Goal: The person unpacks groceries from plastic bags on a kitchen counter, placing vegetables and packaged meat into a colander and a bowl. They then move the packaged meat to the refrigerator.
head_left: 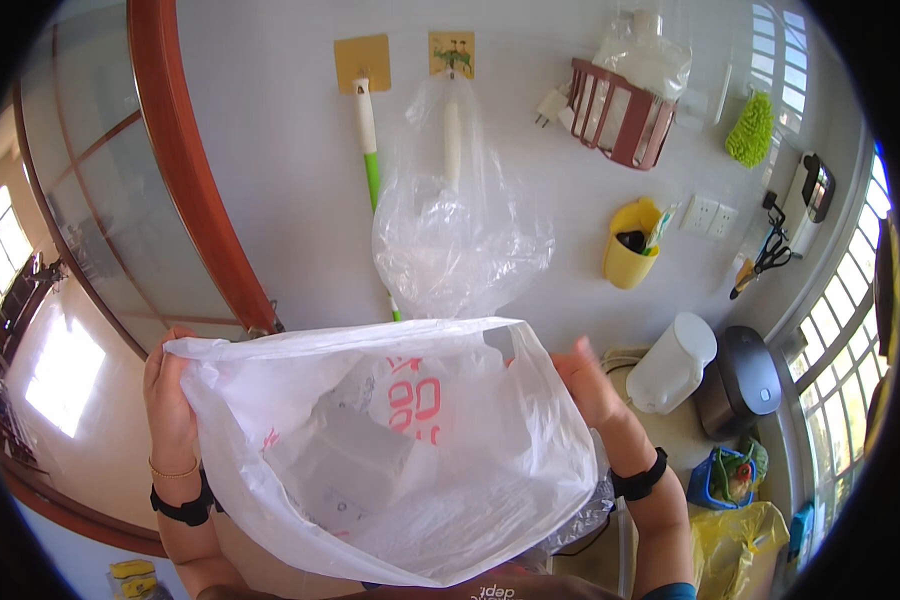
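Note:
A white plastic bag [521, 450] with red printing spreads wide before me, its mouth facing up at me. My left hand [171, 401] grips the bag's rim at the left corner, fingers folded over the edge. At the right side, my right hand [591, 382] holds the bag; its thumb sticks up, slightly blurred, and its fingers are partly hidden behind the plastic. Down in the bag lies a pale grey, box-like packet [352, 450], whose exact kind I cannot tell. A crinkled clear plastic piece [577, 521] shows beneath the bag near my right wrist.
A clear plastic bag [461, 240] hangs from a wall hook, beside a green-and-white pole [367, 142]. Rightward are a yellow wall cup [622, 259], a white kettle [671, 364], a dark appliance [739, 382], a blue vegetable basket [709, 480] and a yellow bag [742, 540]. A red-brown door frame [187, 165] stands left.

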### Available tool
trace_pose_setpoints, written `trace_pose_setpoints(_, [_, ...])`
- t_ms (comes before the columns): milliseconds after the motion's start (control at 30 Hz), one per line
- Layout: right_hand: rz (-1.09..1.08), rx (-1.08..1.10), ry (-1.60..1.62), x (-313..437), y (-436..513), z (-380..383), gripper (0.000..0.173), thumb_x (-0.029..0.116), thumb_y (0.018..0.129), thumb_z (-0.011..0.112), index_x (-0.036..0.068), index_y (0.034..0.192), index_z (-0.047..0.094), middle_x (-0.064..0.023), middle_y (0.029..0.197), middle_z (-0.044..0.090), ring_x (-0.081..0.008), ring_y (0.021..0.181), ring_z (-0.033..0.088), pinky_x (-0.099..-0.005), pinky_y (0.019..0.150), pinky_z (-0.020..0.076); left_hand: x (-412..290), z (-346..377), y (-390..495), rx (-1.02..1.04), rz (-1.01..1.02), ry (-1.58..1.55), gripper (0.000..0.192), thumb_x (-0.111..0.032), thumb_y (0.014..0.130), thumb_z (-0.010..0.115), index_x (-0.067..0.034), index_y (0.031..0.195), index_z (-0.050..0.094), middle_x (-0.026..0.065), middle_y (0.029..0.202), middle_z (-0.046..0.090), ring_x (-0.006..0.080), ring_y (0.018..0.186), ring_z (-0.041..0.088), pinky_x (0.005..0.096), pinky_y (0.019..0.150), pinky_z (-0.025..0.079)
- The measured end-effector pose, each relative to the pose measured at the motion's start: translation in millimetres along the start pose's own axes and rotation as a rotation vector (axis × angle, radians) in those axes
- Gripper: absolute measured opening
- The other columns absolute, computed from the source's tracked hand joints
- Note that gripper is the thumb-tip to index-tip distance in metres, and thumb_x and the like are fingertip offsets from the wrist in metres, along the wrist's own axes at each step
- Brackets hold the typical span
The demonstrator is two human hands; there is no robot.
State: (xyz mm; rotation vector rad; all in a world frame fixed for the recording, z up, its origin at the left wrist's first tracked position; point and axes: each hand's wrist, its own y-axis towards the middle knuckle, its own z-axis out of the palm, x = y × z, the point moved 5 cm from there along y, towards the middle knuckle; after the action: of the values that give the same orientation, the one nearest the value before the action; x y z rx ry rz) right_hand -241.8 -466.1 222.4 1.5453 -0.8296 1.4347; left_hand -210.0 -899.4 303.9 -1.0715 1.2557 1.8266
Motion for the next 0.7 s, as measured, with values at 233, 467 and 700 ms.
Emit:
trace_pose_setpoints(233, [-0.427, 0.068, -1.349, 107, 18, 67, 0.011, 0.014, 0.077, 0.063, 0.006, 0.081, 0.057, -0.0114, 0.062, 0.056, -0.0317, 0.061, 0.058, -0.0430, 0.052, 0.0428, -13, 14, 29, 0.142, 0.258, 1.085, 0.029, -0.003, 0.083, 0.049, 0.002, 0.112, 0.050, 0.0091, 0.103, 0.057, 0.0194, 0.096, 0.054, 0.0300, 0.084, 0.043])
trace_pose_setpoints(467, [-0.514, 0.268, -1.349, 185, 127, 66, 0.023, 0.014, 0.072, 0.062, 0.007, 0.093, 0.059, -0.0133, 0.069, 0.059, -0.0286, 0.067, 0.059, -0.0358, 0.059, 0.0456, -16, 188, 53, 0.833, 0.515, 0.466, 0.052, -0.004, 0.083, 0.058, -0.002, 0.132, 0.039, 0.0138, 0.131, 0.047, 0.0230, 0.125, 0.041, 0.0330, 0.103, 0.030])
trace_pose_setpoints(700, [-0.392, -0.183, -0.972, 224, 187, -13, 0.017, 0.008, 0.072, 0.062, 0.000, 0.087, 0.061, -0.0100, 0.073, 0.060, -0.0172, 0.064, 0.054, -0.0298, 0.060, 0.0435, 3, 268, 126, 0.613, 0.415, 0.206, 0.018, -0.013, 0.084, 0.061, -0.001, 0.097, 0.058, 0.0071, 0.094, 0.061, 0.0156, 0.089, 0.058, 0.0292, 0.081, 0.044])
